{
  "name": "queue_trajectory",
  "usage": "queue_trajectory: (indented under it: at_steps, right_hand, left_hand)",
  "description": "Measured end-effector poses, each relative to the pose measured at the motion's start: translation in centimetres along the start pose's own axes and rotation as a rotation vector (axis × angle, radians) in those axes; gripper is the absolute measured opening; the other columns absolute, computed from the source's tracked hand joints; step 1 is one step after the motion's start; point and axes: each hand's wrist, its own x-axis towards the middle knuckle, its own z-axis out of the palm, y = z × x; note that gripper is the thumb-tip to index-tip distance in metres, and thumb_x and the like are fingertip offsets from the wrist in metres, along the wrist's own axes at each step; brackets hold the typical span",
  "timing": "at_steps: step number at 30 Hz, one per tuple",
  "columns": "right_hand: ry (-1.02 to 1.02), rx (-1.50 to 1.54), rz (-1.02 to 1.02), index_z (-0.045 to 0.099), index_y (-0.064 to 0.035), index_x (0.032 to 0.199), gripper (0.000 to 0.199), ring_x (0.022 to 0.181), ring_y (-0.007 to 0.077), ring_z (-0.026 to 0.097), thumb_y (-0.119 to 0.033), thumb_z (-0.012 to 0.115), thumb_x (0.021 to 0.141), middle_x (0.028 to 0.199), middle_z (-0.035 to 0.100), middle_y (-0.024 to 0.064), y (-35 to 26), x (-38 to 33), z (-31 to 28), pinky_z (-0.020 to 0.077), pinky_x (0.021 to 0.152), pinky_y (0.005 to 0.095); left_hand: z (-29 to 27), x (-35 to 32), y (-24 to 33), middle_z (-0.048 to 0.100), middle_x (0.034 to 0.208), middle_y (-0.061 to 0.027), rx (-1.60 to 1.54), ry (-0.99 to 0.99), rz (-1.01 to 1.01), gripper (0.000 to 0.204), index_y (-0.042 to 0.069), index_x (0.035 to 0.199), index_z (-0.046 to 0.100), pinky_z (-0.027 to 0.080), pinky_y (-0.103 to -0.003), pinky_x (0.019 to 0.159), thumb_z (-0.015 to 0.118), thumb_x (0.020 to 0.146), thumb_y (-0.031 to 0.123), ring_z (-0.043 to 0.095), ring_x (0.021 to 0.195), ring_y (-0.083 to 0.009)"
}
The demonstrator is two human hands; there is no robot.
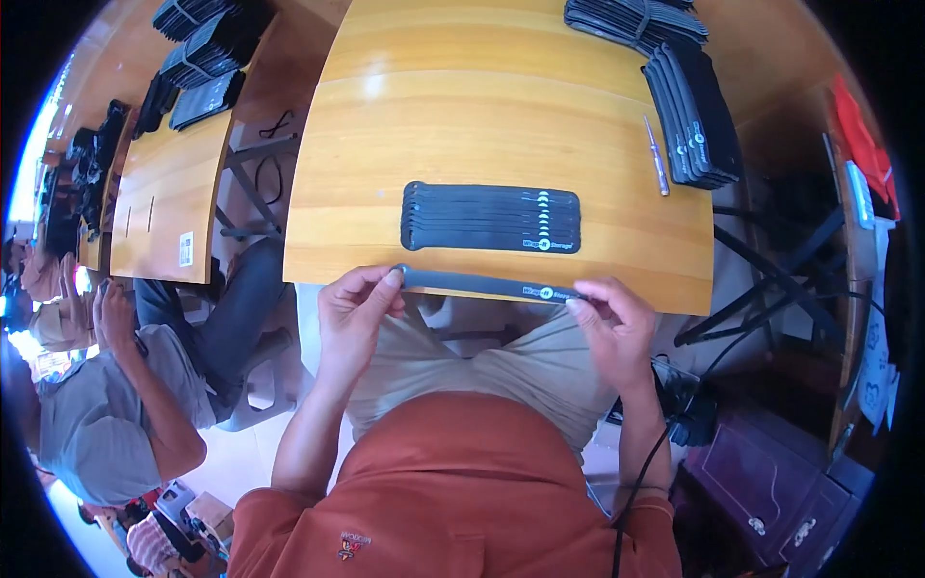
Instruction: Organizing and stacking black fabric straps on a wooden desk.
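Note:
A black strap with a small white print stretches level between my two hands, just off the table's front edge. My left hand pinches its left end between thumb and fingers. At the other end, my right hand grips the strap beside the print. Just beyond it, on the yellow wooden table, lies a neat overlapping row of black straps, their printed ends lined up at the right. Neither hand touches that row.
At the table's right stand a stack of black straps and a thin screwdriver-like tool. More bundled straps lie at the far right corner. On the left, another person sits by a second table with black bundles. A cable hangs near my right arm.

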Motion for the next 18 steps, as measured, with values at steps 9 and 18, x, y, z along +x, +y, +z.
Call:
queue_trajectory:
  at_steps: [9,18]
  right_hand:
    - [0.075,0.019,0.001,0.075,0.0026,0.11,0.015,0.076,0.0151,0.068,-0.003,0.074,0.096,0.093,0.073,0.0109,1.4,1.9,0.5,0.0535,0.068,0.0272]
    - [0.083,-0.029,0.042,0.074,0.0036,0.109,0.014,0.072,0.0115,0.063,0.0,0.072,0.096,0.091,0.071,0.0096,1.4,3.1,0.8,0.048,0.063,0.0247]
  left_hand:
    - [1.2,2.2,1.0,0.072,0.079,-0.0028,0.259,0.092,0.027,0.017,-0.005,0.108,0.076,0.053,-0.022,0.065,0.075,0.1,0.01,0.064,0.07,-0.0062]
    - [1.8,3.2,1.9,0.072,0.08,-0.0039,0.341,0.112,-0.057,0.016,-0.008,0.106,0.076,0.055,-0.023,0.064,0.073,0.1,0.007,0.064,0.069,-0.0068]
